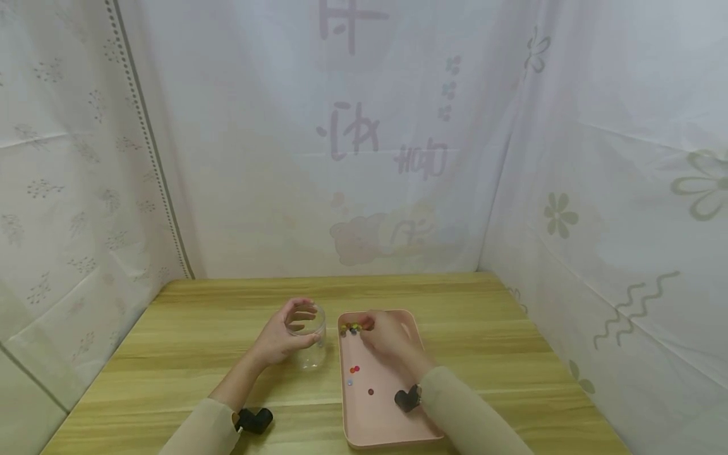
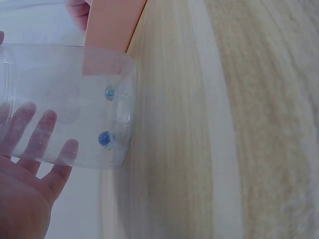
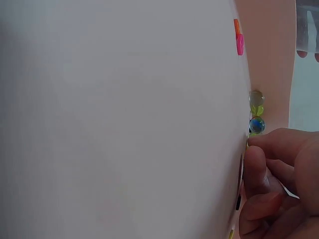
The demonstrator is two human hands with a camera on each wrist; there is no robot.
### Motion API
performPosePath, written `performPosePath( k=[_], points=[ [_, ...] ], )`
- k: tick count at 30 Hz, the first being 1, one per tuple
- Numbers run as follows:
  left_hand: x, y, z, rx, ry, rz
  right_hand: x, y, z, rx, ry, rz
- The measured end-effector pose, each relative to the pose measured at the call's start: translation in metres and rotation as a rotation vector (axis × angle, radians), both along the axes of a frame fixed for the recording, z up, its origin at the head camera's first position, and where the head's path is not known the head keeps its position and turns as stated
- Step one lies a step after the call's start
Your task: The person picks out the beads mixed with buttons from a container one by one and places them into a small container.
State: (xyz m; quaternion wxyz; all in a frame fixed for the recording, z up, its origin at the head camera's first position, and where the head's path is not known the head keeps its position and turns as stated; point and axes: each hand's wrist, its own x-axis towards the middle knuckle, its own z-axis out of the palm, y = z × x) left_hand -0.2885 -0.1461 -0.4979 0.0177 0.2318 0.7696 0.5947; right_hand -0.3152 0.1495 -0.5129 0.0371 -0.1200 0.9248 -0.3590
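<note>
1. One patterned white cloth (image 1: 85,189) bounds the left of the desk (image 1: 188,354), whose top shows wood grain.
2. Black device (image 1: 256,420): worn at the left wrist, beside the edge of a pale sleeve (image 1: 196,433).
3. Left hand (image 1: 279,340): grip grasping the clear jar (image 1: 310,361), thumb on the near side, fingers curved round the far side.
4. Clear jar: upright, left of the tray; base at or just above the desk, contact not confirmed. Inside, at the bottom, lie a dark blue marble (image 2: 104,138) and a teal marble (image 2: 109,91), apart from each other.
5. Pink tray (image 1: 381,424): on the desk. A cluster of marbles (image 1: 348,328) lies in its far left corner, yellow and blue among the colours. Nearer lie an orange piece (image 1: 352,371) and a pink piece (image 1: 357,368), side by side, then a pale blue piece (image 1: 349,382) and a dark piece (image 1: 371,392).
6. Right hand (image 1: 389,336): over the tray's far end, fingers bent, thumb and forefinger together at the cluster. Whether the grip holds anything cannot be told; the fingertips hide it.
7. Right cloth (image 1: 631,126): white, printed with flowers and wavy lines.
</note>
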Motion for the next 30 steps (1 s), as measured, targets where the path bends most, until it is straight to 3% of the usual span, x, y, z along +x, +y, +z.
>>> performPosePath(
  k=[14,25,30],
  points=[
    [-0.001,-0.0006,-0.0007,-0.003,-0.004,0.003,-0.0056,0.0018,-0.0067,-0.02,0.034,0.013],
    [-0.0003,-0.0006,-0.0002,-0.003,0.004,-0.003,-0.0025,0.0027,-0.0025,-0.043,0.019,0.021],
    [0.0001,-0.0009,-0.0007,-0.007,0.01,-0.005,-0.0027,0.0034,-0.0036,-0.083,-0.027,0.0]
  ],
)
